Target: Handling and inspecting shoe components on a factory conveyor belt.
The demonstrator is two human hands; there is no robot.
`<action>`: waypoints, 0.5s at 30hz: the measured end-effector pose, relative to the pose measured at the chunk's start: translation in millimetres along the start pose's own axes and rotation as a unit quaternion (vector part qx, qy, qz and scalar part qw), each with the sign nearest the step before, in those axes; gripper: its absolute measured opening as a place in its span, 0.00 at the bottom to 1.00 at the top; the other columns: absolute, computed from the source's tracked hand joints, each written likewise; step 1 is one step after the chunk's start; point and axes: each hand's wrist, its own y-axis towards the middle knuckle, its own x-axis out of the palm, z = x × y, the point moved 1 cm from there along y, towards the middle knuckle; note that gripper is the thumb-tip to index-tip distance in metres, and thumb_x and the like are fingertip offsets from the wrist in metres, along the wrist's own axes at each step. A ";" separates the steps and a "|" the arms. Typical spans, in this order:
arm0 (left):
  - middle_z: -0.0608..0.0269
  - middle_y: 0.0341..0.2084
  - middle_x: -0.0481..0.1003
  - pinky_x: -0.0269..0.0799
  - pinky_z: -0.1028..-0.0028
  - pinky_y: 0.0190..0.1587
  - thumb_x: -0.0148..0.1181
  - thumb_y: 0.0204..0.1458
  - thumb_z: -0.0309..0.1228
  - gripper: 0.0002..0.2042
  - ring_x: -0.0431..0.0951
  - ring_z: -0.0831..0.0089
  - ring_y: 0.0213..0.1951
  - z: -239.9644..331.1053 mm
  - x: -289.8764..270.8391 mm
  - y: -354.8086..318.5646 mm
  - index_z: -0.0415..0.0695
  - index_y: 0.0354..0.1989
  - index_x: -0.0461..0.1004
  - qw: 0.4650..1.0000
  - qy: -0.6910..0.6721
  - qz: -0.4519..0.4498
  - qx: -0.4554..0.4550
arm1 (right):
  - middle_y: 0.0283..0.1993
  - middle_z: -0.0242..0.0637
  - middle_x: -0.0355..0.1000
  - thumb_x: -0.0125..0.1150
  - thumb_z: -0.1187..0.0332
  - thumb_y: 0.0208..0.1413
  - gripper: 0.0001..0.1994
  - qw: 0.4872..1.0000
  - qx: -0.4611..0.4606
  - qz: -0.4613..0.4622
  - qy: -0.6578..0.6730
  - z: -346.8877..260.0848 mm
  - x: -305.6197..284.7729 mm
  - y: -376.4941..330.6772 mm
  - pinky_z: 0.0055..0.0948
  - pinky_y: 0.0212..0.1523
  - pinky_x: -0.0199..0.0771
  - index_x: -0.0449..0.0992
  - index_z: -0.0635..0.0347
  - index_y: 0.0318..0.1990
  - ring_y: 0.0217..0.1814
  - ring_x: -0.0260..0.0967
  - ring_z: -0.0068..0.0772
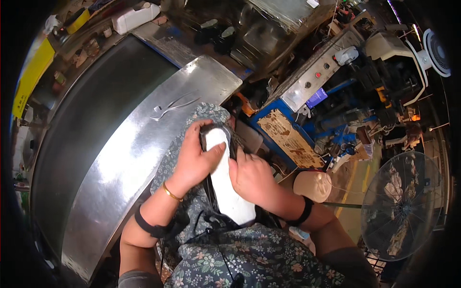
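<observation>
A shoe-shaped piece with a long white sole face (224, 180) and a black upper around its edge lies bottom up over my lap. My left hand (199, 156) wraps round its far end, thumb pressed on the white face. At its right side, my right hand (252, 176) is closed on the black edge, the fingertips partly hidden behind the shoe. A floral apron (254, 259) covers my lap beneath it. On the metal tabletop (129, 137) to the left lies a pair of metal pliers (173, 106), apart from both hands.
A dark conveyor belt (96, 96) runs beyond the metal top. To the right stand a blue-framed machine with a control panel (312, 79), a beige stool (312, 186) and a large caged fan (403, 206). A white jug (136, 19) sits at the far left.
</observation>
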 end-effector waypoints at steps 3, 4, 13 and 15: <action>0.47 0.48 0.71 0.67 0.67 0.55 0.68 0.46 0.28 0.27 0.72 0.57 0.51 -5.4 -0.5 7.4 0.37 0.55 0.66 1.000 -0.005 -0.007 0.003 | 0.31 0.51 0.75 0.53 0.61 0.63 0.18 0.992 0.012 -0.109 -0.056 1.8 -7.7 10.7 0.35 0.38 0.76 0.70 0.73 0.43 0.36 0.76 0.46; 0.47 0.48 0.71 0.67 0.66 0.55 0.68 0.46 0.29 0.27 0.72 0.56 0.52 -3.4 -0.2 11.5 0.36 0.55 0.66 1.000 0.008 -0.015 0.007 | 0.31 0.51 0.75 0.53 0.61 0.63 0.18 0.993 0.015 -0.103 -0.059 11.3 -7.1 5.9 0.35 0.38 0.76 0.70 0.73 0.43 0.36 0.76 0.46; 0.49 0.57 0.69 0.60 0.65 0.64 0.63 0.52 0.31 0.28 0.68 0.55 0.60 23.0 -8.1 2.8 0.36 0.61 0.64 0.975 -0.169 -0.116 -0.091 | 0.71 0.52 0.53 0.46 0.61 0.69 0.33 0.782 0.180 -0.208 0.560 32.0 14.8 -39.7 0.31 0.69 0.52 0.42 0.68 0.73 0.73 0.50 0.35; 0.49 0.67 0.60 0.47 0.67 0.71 0.41 0.66 0.38 0.25 0.60 0.62 0.68 -11.7 -8.8 -8.8 0.34 0.67 0.58 0.895 -0.428 0.062 -0.114 | 0.71 0.50 0.54 0.45 0.61 0.69 0.32 0.756 0.198 -0.166 0.601 12.1 20.4 -35.9 0.30 0.69 0.52 0.42 0.69 0.72 0.73 0.51 0.35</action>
